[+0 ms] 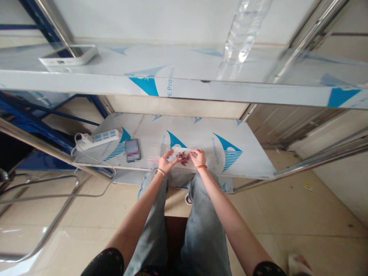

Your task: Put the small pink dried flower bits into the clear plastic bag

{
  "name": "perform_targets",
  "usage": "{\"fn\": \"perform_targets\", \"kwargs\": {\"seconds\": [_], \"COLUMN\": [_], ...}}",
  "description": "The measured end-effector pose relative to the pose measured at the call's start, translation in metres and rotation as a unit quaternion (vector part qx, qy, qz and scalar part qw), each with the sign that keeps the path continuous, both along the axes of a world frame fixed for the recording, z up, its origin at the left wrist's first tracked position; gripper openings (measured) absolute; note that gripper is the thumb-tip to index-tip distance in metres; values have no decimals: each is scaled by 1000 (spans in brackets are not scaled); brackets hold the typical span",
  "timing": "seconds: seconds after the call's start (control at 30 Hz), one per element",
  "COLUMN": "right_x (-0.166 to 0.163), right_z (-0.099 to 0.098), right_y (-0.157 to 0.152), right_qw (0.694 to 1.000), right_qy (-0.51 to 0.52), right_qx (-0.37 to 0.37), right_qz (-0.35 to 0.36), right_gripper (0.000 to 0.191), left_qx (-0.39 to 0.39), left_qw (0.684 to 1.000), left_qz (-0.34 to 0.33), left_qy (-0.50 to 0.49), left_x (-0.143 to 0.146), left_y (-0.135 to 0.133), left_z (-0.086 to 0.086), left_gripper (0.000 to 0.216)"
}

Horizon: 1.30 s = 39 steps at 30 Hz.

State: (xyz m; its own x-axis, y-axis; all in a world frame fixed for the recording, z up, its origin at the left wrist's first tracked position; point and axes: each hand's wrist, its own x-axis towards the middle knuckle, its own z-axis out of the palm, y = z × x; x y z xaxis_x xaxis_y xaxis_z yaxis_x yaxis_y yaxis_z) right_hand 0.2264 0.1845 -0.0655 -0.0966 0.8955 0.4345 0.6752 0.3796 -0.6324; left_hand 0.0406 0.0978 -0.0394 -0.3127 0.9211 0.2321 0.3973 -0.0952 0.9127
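Note:
Small dark-red pieces (183, 157), too small to name, lie in a loose heap on a white sheet or shallow tray (184, 148) at the lower shelf's front edge. My left hand (167, 162) is at the heap's left side, its thumb and fingers closed around something pale and clear that I cannot make out. On the right, my right hand (199, 158) pinches at the heap's edge; what its fingertips hold is too small to tell. Thin pink strips (153, 159) lie just left of my left hand, beside what looks like clear plastic.
The lower shelf (201, 130) carries a white power strip (105, 137) with a trailing cable and a blurred-out dark packet (132, 150). Above, the upper shelf (184, 86) overhangs, holding a white-framed device (69, 55) and a clear bottle (244, 32). A metal chair frame (61, 211) stands left.

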Motion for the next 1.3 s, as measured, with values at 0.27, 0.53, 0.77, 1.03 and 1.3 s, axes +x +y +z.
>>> {"fn": "perform_targets", "kwargs": {"seconds": [0.27, 0.53, 0.77, 1.03, 1.3], "right_x": [-16, -23, -23, 7, 5], "right_z": [18, 22, 25, -1, 1], "right_y": [-18, -20, -23, 6, 0], "right_qw": [989, 976, 975, 991, 970], "right_qy": [120, 136, 59, -45, -190], "right_qx": [26, -40, -84, -127, -150], "right_qz": [79, 164, 195, -17, 5], "right_gripper": [20, 16, 17, 26, 38], "left_qx": [-23, -61, -61, -40, -27], "left_qw": [998, 988, 989, 999, 999], "left_qz": [-39, -87, -81, -4, 17], "left_qy": [53, 108, 107, 35, -1], "left_x": [-4, -7, -6, -8, -6], "left_y": [3, 6, 6, 5, 2], "left_z": [-9, -15, -15, -13, -4], "left_gripper": [60, 58, 53, 49, 49]}}
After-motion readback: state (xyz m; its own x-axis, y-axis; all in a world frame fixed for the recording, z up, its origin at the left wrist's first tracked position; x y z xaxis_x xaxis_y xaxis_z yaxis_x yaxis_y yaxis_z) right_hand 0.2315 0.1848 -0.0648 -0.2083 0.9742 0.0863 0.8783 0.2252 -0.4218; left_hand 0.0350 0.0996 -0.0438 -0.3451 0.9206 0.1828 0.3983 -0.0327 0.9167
